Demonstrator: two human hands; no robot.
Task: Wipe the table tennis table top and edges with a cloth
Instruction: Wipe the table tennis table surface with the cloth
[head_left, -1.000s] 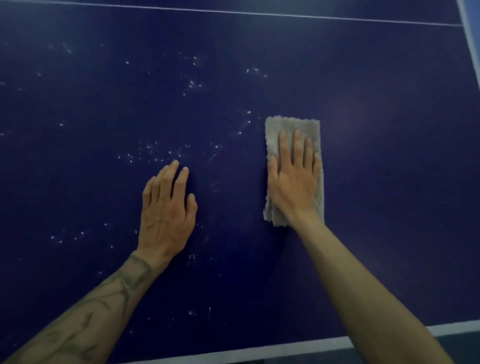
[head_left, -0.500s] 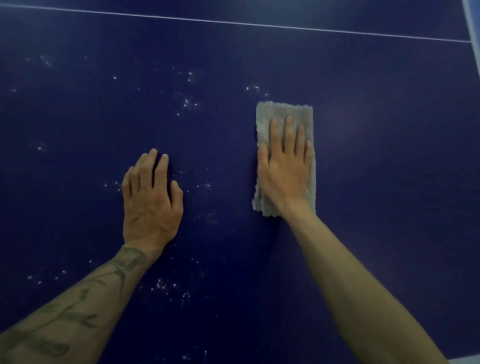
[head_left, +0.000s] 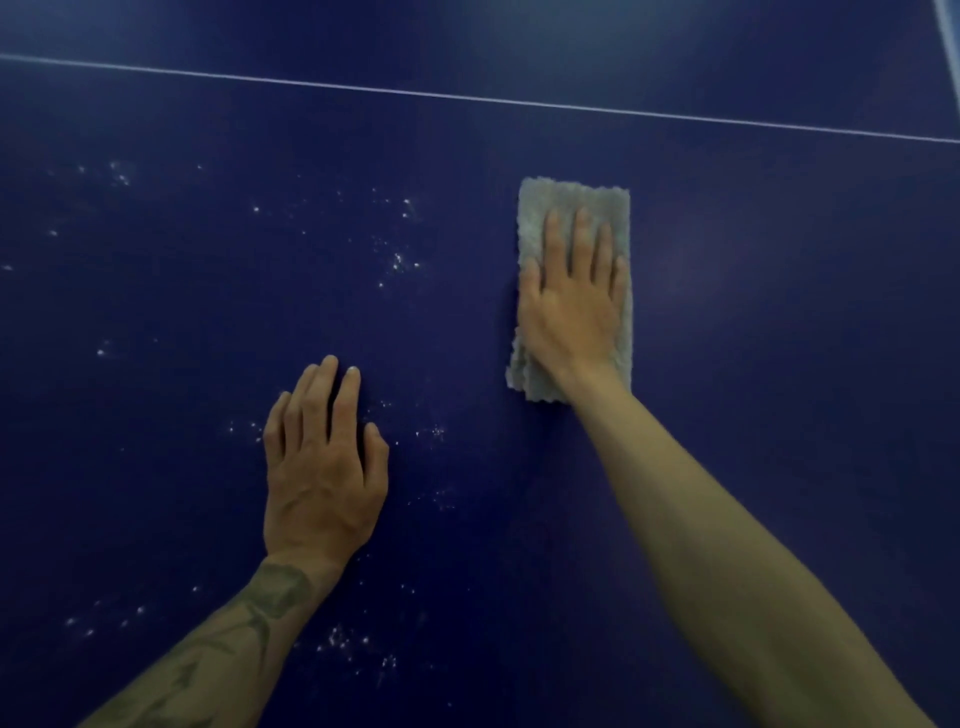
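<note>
A dark blue table tennis table top (head_left: 779, 364) fills the view. A folded grey cloth (head_left: 571, 200) lies flat on it, right of centre. My right hand (head_left: 574, 306) presses on the cloth with straight fingers and covers its middle and lower part. My left hand (head_left: 322, 467) rests flat on the bare table, lower and to the left of the cloth, fingers straight and close together. White specks of dust (head_left: 400, 262) are scattered over the table to the left of the cloth and around my left hand.
A thin white line (head_left: 467, 98) crosses the table beyond both hands. A white border line (head_left: 948, 47) shows at the top right corner. The surface to the right of the cloth looks free of specks.
My right hand has pushed the cloth farther away across the table, toward the white line. The near white edge has dropped out of view. My left hand still lies flat.
</note>
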